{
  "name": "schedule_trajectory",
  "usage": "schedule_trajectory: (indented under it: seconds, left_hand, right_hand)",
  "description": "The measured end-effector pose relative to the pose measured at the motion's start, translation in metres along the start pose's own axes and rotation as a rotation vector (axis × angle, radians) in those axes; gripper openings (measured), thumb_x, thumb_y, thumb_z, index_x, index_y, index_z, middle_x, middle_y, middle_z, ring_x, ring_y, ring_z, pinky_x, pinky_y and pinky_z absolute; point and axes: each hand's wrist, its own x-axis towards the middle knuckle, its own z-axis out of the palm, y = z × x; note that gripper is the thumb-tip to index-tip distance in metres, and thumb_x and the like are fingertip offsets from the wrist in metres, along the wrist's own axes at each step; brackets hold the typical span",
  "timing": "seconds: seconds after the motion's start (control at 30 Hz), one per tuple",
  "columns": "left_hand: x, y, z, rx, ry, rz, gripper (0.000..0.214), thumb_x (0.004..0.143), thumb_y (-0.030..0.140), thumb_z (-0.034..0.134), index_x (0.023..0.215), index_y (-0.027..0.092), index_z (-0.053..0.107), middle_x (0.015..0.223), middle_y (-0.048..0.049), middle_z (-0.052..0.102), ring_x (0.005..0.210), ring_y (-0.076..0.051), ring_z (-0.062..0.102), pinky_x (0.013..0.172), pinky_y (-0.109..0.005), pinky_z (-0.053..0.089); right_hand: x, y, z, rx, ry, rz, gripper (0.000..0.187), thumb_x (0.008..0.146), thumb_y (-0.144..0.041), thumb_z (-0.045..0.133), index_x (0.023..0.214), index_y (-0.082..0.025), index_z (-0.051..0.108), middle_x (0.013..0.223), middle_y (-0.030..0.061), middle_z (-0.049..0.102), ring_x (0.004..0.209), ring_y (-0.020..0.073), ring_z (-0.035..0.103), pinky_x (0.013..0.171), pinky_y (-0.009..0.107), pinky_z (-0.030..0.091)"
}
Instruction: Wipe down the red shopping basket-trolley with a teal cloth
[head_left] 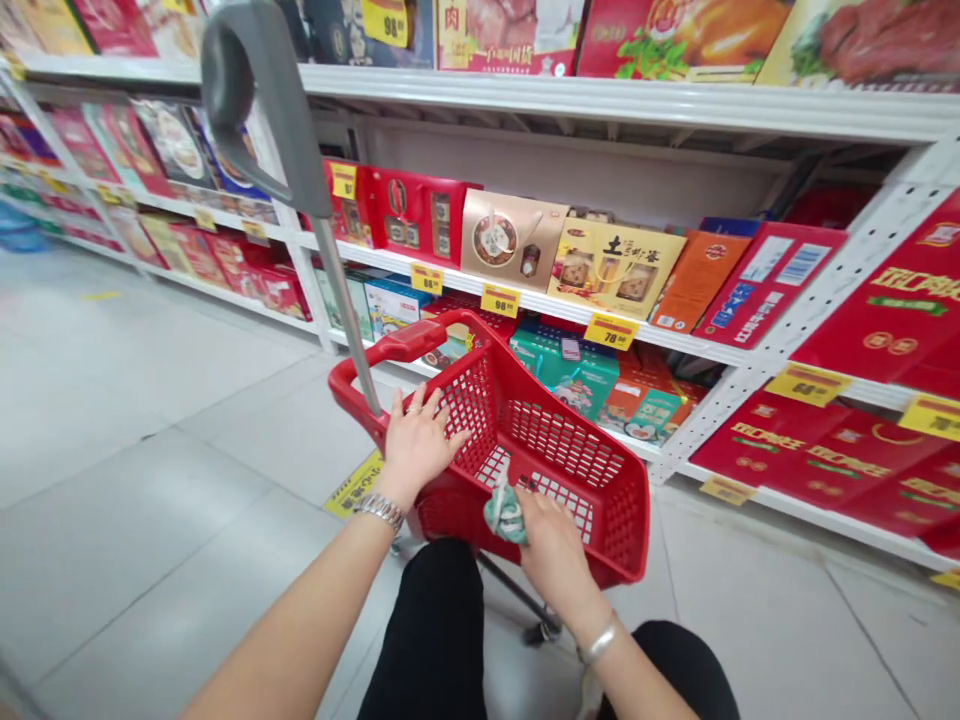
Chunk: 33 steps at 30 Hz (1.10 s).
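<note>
A red plastic mesh shopping basket point(562, 430) on wheels stands in front of me, with a grey pull handle point(255, 100) rising from its left end on a metal pole. My left hand point(416, 445) lies over the basket's near rim, its fingers spread against the mesh wall. My right hand point(553, 540) is at the basket's near edge, pinching a crumpled green-and-white packet point(504, 515) above the inside of the basket. The basket's floor is partly hidden by that hand and the packet.
White metal shelving point(600, 100) on the right holds red and gold gift boxes point(615, 270), with yellow price tags point(611, 331) along the shelf edges. A grey tiled floor point(150, 480) stretches left of the basket. My black-trousered legs point(424, 640) are below it.
</note>
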Motion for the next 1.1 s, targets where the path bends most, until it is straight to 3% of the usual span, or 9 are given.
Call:
schedule_trajectory:
  seconds: [0.13, 0.23, 0.3, 0.4, 0.5, 0.67, 0.77, 0.9, 1.1]
  left_hand:
    - [0.001, 0.002, 0.001, -0.019, 0.000, -0.008, 0.058, 0.097, 0.057, 0.040, 0.132, 0.019, 0.066, 0.152, -0.0122, 0.053, 0.149, -0.033, 0.035, 0.124, -0.058, 0.014]
    - [0.001, 0.003, 0.002, -0.028, 0.003, -0.016, 0.057, 0.096, 0.059, 0.041, 0.132, 0.023, 0.066, 0.151, -0.0096, 0.054, 0.148, -0.032, 0.037, 0.124, -0.057, 0.014]
    - [0.001, 0.003, 0.003, -0.037, 0.006, -0.018, 0.057, 0.096, 0.059, 0.041, 0.132, 0.023, 0.067, 0.151, -0.0095, 0.054, 0.148, -0.032, 0.037, 0.124, -0.057, 0.013]
    - [0.003, 0.003, 0.005, -0.062, 0.015, -0.017, 0.058, 0.096, 0.059, 0.041, 0.131, 0.021, 0.067, 0.152, -0.0117, 0.054, 0.148, -0.033, 0.035, 0.125, -0.057, 0.012]
    - [0.003, 0.003, 0.006, -0.098, 0.016, -0.018, 0.056, 0.095, 0.057, 0.044, 0.131, 0.021, 0.067, 0.152, -0.0121, 0.053, 0.149, -0.033, 0.035, 0.124, -0.057, 0.011]
    - [0.000, 0.004, 0.000, -0.074, 0.036, 0.006, 0.053, 0.100, 0.048, 0.038, 0.128, 0.015, 0.068, 0.149, -0.0144, 0.056, 0.146, -0.033, 0.039, 0.124, -0.057, 0.017]
    - [-0.003, 0.004, -0.002, -0.070, 0.048, 0.023, 0.053, 0.102, 0.042, 0.033, 0.127, 0.012, 0.068, 0.147, -0.0151, 0.058, 0.145, -0.032, 0.041, 0.123, -0.057, 0.018]
    - [-0.002, 0.004, 0.001, -0.075, 0.040, 0.006, 0.054, 0.099, 0.048, 0.038, 0.127, 0.014, 0.068, 0.147, -0.0155, 0.057, 0.146, -0.034, 0.040, 0.123, -0.058, 0.019]
    - [0.001, 0.004, 0.003, -0.097, 0.027, -0.018, 0.051, 0.097, 0.049, 0.043, 0.129, 0.019, 0.068, 0.150, -0.0120, 0.056, 0.147, -0.033, 0.039, 0.124, -0.057, 0.015]
  right_hand:
    - [-0.038, 0.053, 0.001, -0.036, 0.055, 0.038, 0.066, 0.073, 0.001, 0.044, 0.133, -0.020, 0.062, 0.117, 0.0111, 0.072, 0.110, 0.0257, 0.065, 0.097, 0.036, 0.045]
    - [-0.061, 0.090, -0.006, -0.073, 0.019, 0.091, 0.063, 0.072, 0.001, 0.043, 0.126, -0.021, 0.067, 0.113, 0.0096, 0.074, 0.103, 0.0260, 0.068, 0.094, 0.037, 0.048]
    - [-0.066, 0.102, -0.013, -0.096, -0.010, 0.121, 0.060, 0.071, 0.001, 0.044, 0.121, -0.021, 0.069, 0.108, 0.0092, 0.075, 0.101, 0.0262, 0.069, 0.091, 0.037, 0.049]
    - [-0.053, 0.090, -0.026, -0.086, 0.040, 0.115, 0.058, 0.072, -0.001, 0.047, 0.124, -0.019, 0.067, 0.110, 0.0109, 0.075, 0.104, 0.0274, 0.068, 0.094, 0.038, 0.049]
    - [-0.018, 0.048, -0.033, 0.013, 0.104, 0.020, 0.062, 0.072, -0.003, 0.050, 0.132, -0.016, 0.060, 0.120, 0.0118, 0.071, 0.113, 0.0268, 0.064, 0.099, 0.037, 0.047]
    - [0.040, -0.033, -0.021, 0.074, 0.075, -0.110, 0.052, 0.083, -0.004, 0.049, 0.134, -0.014, 0.057, 0.121, 0.0139, 0.070, 0.113, 0.0251, 0.063, 0.097, 0.035, 0.046]
    - [0.052, -0.054, -0.010, -0.001, 0.006, -0.123, 0.046, 0.085, -0.003, 0.049, 0.129, -0.013, 0.059, 0.115, 0.0146, 0.071, 0.107, 0.0258, 0.065, 0.090, 0.034, 0.047]
    - [0.041, -0.043, -0.006, -0.082, -0.026, -0.098, 0.048, 0.082, -0.001, 0.048, 0.125, -0.015, 0.063, 0.108, 0.0133, 0.071, 0.102, 0.0262, 0.065, 0.087, 0.033, 0.046]
    - [-0.004, 0.010, -0.004, -0.152, 0.009, -0.005, 0.059, 0.078, 0.002, 0.046, 0.132, -0.014, 0.062, 0.113, 0.0140, 0.071, 0.104, 0.0260, 0.064, 0.091, 0.034, 0.045]
